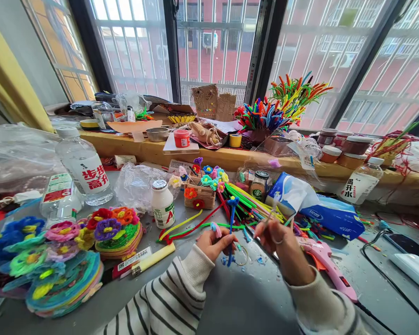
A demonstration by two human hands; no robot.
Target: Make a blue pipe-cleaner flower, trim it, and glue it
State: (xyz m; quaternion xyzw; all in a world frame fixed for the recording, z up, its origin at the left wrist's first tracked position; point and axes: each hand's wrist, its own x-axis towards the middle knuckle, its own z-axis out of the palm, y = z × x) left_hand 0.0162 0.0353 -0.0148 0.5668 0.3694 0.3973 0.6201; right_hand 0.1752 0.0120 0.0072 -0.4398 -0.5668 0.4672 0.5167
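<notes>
My left hand point(214, 244) is closed, its thumb and fingertips pinching a blue pipe-cleaner flower point(232, 216) that stands upright on its stem. A small pink and light-blue curl point(215, 229) shows at the same fingers. Just below the fingertips is a thin round ring point(246, 257); whether it is held or lies on the table cannot be made out. My right hand point(282, 246) is raised to the right of the flower, apart from it. Its fingers are bent together and slightly blurred, around something thin and shiny that I cannot make out.
Coloured pipe cleaners point(246, 200) lie behind my hands. A pink glue gun point(335, 270) rests at right, near a blue tissue pack point(335, 216). Leftward are a lighter point(153, 259), a white bottle point(163, 204), a flower basket point(199, 197) and pipe-cleaner flowers point(63, 230). Blue scraps dot the grey table point(237, 302).
</notes>
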